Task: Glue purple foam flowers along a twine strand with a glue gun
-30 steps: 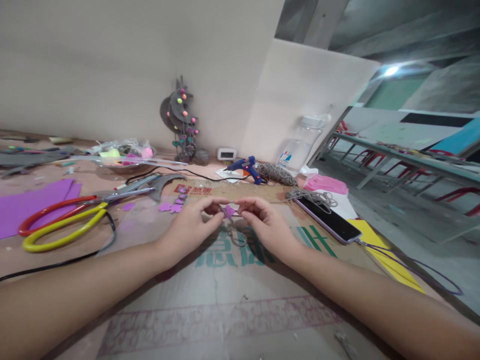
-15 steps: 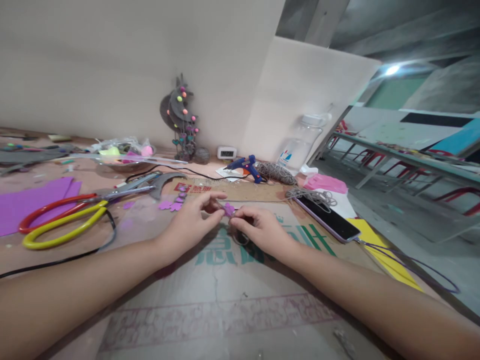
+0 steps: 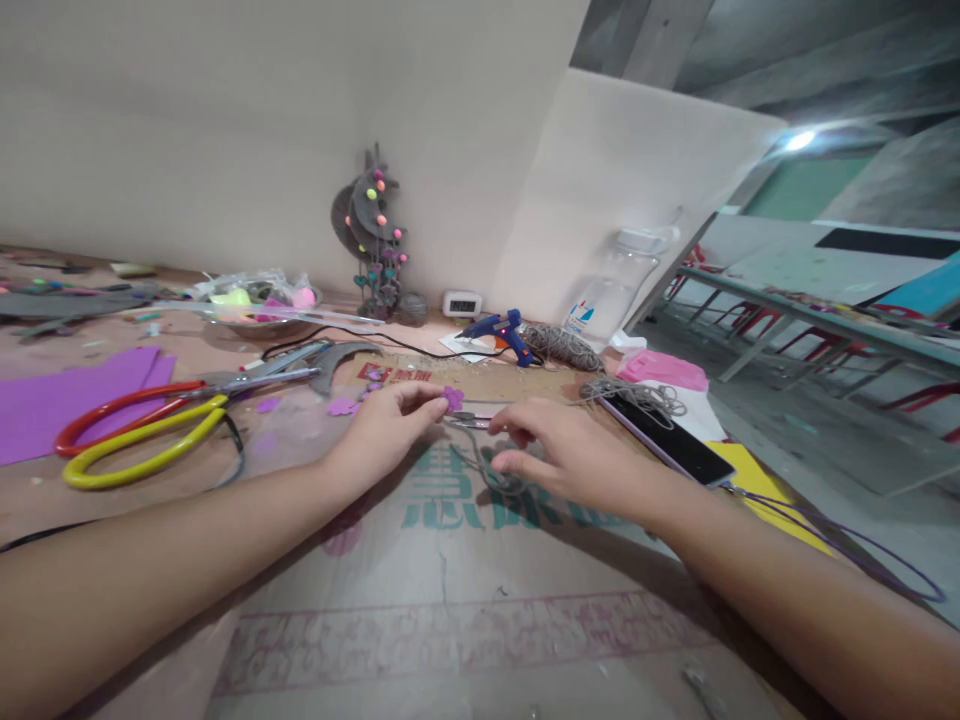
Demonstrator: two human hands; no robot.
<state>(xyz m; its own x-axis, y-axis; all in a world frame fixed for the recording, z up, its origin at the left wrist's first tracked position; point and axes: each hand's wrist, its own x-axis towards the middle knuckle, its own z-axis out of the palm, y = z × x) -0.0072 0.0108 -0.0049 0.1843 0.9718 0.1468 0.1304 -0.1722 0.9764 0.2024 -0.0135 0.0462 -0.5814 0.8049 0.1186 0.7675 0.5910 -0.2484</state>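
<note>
Between the thumb and fingertips of my left hand (image 3: pixel 394 425) is a small purple flower cutout (image 3: pixel 452 399). My right hand (image 3: pixel 559 450) is a little to the right, thumb and fingers apart, with nothing gripped in it. Just by its fingertips lies a slim metal tool (image 3: pixel 471 421), perhaps tweezers or small scissors; its kind is not clear. Grey yarn (image 3: pixel 480 460) curls on the cardboard under my right hand. More purple flower cutouts (image 3: pixel 343 407) lie beyond my left wrist.
Red-and-yellow-handled scissors (image 3: pixel 142 430) and purple sheets (image 3: pixel 82 400) are at left. A blue glue gun (image 3: pixel 502 335), a yarn skein (image 3: pixel 562 345) and a clear bottle (image 3: pixel 611 285) stand behind. A phone (image 3: pixel 667 440) lies right, and a grey moon ornament (image 3: pixel 371 225) stands against the wall.
My right hand has let go of the flower cutout, opened and drawn back to the right. My left hand still holds the cutout. The view has shifted slightly.
</note>
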